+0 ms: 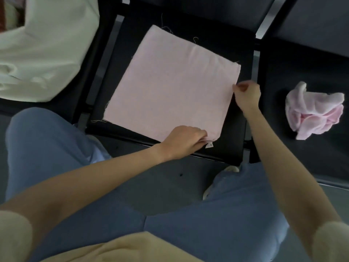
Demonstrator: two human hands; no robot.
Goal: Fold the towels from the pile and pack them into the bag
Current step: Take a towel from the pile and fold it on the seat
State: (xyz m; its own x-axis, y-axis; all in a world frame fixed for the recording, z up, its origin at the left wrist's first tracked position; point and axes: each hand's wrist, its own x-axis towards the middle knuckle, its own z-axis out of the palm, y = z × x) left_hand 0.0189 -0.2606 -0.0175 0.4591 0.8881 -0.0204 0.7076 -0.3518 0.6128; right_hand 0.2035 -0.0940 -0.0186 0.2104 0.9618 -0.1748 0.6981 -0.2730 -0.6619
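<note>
- Pink towel (pixel 168 86) lies spread flat as a rough square on the dark middle seat (pixel 232 133) of a row of chairs, loose threads trailing from its edges
- Left hand (pixel 186 141) reaches in from below with fingers curled, pinching the towel's near corner, just beside a small white label (pixel 209 145) that hangs off that corner
- Right hand (pixel 246 95) has its fingers bent and its fingertips nip the towel's right edge, a little below the far right corner
- Crumpled pink towels (pixel 314 110) sit in a small heap on the seat to the right, well apart from the flat one
- White bag (pixel 47 46) stands on the seat to the left, its cloth slumped and creased; its inside cannot be made out
- Blue-trousered knees (pixel 45 140) of the person frame the lower part of the view, a pale yellow top (pixel 120 248) at the bottom edge, and one light shoe (pixel 231 168) shows on the grey floor (pixel 156 182) below the seat
</note>
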